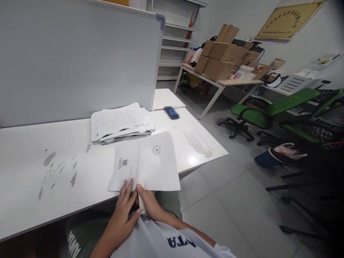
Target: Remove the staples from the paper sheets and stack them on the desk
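A printed white sheet (158,168) with a round stamp and a square code lies at the table's front edge, its right part reaching past the edge. My right hand (152,204) is closed around a slim cream-coloured stapler (141,199), thumb on top, at the sheet's near edge. The stapler's lower side is hidden. My left hand (125,206) has its fingers stretched out, with the fingertips resting on the sheet's near edge. Its thumb touches the stapler's rear end. Just behind the sheet is an uneven stack of printed papers (120,122).
A grey panel (80,61) stands along the back of the white table (21,172). A blurred blue object (172,112) lies near the far right corner. Beyond are cardboard boxes (219,68) on another table, green chairs (292,102) and a blue bin (268,157).
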Tool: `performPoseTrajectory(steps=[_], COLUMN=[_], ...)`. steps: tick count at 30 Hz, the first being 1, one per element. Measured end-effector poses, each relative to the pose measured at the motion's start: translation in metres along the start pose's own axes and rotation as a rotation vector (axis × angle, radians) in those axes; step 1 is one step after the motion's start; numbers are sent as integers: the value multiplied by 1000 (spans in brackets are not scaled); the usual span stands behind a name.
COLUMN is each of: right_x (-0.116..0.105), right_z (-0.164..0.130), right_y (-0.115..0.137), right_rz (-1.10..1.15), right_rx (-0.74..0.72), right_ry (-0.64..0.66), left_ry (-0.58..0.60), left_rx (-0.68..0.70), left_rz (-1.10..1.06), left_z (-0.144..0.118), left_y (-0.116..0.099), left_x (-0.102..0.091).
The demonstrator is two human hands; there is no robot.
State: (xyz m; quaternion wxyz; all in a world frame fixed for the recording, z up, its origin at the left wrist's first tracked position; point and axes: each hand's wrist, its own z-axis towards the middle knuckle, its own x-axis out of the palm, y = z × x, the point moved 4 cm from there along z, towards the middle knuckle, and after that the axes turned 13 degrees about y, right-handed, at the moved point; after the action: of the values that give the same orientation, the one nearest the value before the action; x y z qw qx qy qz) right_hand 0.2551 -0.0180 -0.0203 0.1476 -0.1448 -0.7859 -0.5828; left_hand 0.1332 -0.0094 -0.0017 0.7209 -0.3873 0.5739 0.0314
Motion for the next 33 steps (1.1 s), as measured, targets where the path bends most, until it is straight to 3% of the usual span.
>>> performPoseTrajectory(steps=[17, 28, 31, 33], right_x=[6, 0, -6, -14], right_z=[-7, -12, -17, -22], right_y=[11, -1, 4, 7], right_rz=[91, 156, 142, 144], right_rx=[-31, -68, -39, -46], right_ry=[-10, -67, -102, -131], left_ry=[-47, -206, -239, -278], left_rx=[-28, 24, 60, 91], left_rz=[-229, -111, -38, -5], left_z=[1, 0, 5, 18], left_y=[1, -5, 4, 17], left_x=[-1, -2, -8, -23])
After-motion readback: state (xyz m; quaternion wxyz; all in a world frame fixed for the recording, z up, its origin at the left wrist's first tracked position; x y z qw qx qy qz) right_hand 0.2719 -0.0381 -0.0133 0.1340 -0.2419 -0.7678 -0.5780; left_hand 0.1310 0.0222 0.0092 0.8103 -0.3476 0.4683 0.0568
